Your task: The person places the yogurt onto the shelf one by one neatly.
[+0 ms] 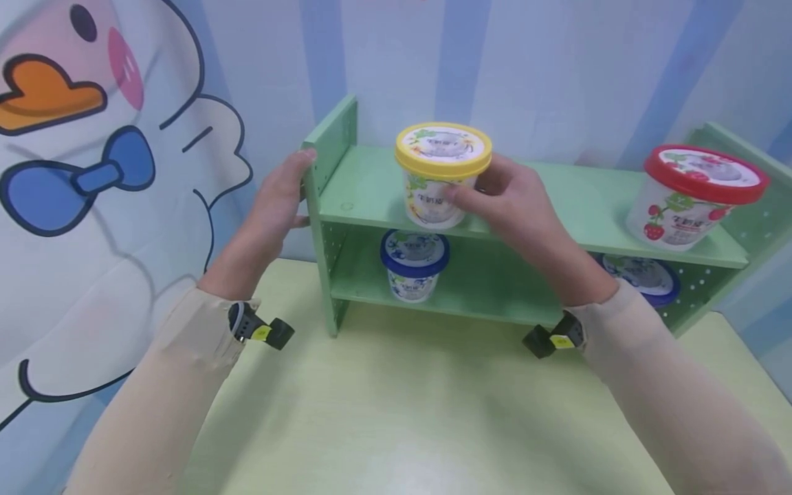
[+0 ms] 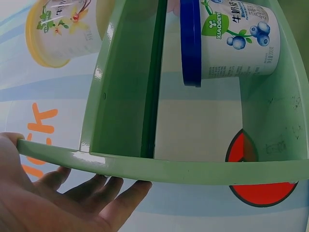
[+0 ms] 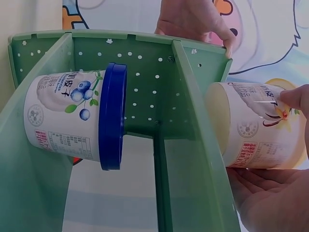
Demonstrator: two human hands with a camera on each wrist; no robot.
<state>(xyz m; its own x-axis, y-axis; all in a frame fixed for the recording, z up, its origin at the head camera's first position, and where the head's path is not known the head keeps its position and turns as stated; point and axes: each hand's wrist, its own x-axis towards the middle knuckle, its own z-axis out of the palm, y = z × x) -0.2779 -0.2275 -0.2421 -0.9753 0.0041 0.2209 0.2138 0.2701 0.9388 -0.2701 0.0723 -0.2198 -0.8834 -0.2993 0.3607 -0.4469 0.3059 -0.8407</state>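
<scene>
My right hand (image 1: 516,206) grips a yellow-lidded ice cream tub (image 1: 433,196) at the left part of the upper board, thumb on its front. Whether its base touches the board, I cannot tell. At the left end panel of the green shelf (image 1: 331,148), my left hand (image 1: 272,199) holds on, thumb hooked over the edge and fingers along the outer face. Below, a blue-lidded tub (image 1: 413,268) with blueberry pictures stands on the lower board. A red-lidded tub (image 1: 689,199) stands at the upper right end.
Another blue-lidded tub (image 1: 643,275) sits at the lower right, partly hidden by the upper board and my right arm. The shelf stands on a pale yellow-green table (image 1: 396,412), close to a blue striped backdrop (image 1: 396,62). A cartoon duck (image 1: 93,275) is printed at the left.
</scene>
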